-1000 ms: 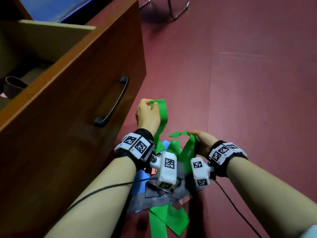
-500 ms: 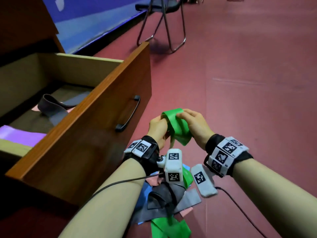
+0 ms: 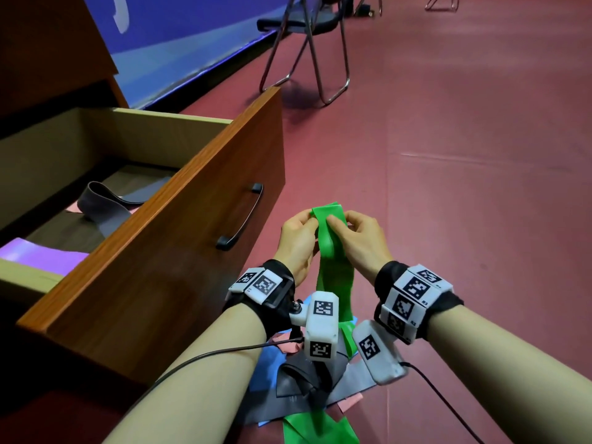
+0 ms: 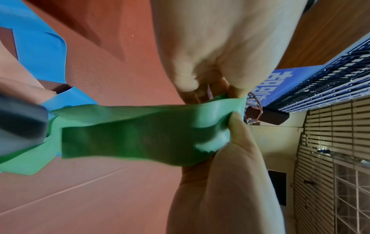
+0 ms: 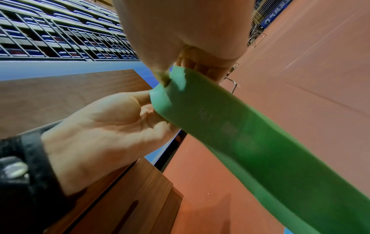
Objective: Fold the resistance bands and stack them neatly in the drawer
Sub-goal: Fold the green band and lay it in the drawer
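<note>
A green resistance band (image 3: 333,251) hangs doubled over between my two hands, above the red floor in front of the open wooden drawer (image 3: 179,219). My left hand (image 3: 299,233) pinches the band's top fold from the left and my right hand (image 3: 355,233) pinches it from the right. The band's lower end trails down behind the wrist cameras to the pile below. In the left wrist view the green band (image 4: 144,133) stretches across the frame to both thumbs. In the right wrist view the green band (image 5: 250,142) runs down and to the right from the pinch.
Inside the drawer lie a grey band (image 3: 102,206) and a purple band (image 3: 41,256). On the floor by my forearms lies a pile of grey (image 3: 301,386), blue (image 3: 266,366), pink and green (image 3: 320,431) bands. A folding chair (image 3: 307,43) stands further back.
Both hands rose with the green band and came together at its top fold. One second ago they held it apart and low over the pile. The head view tilted up, showing more of the drawer.
</note>
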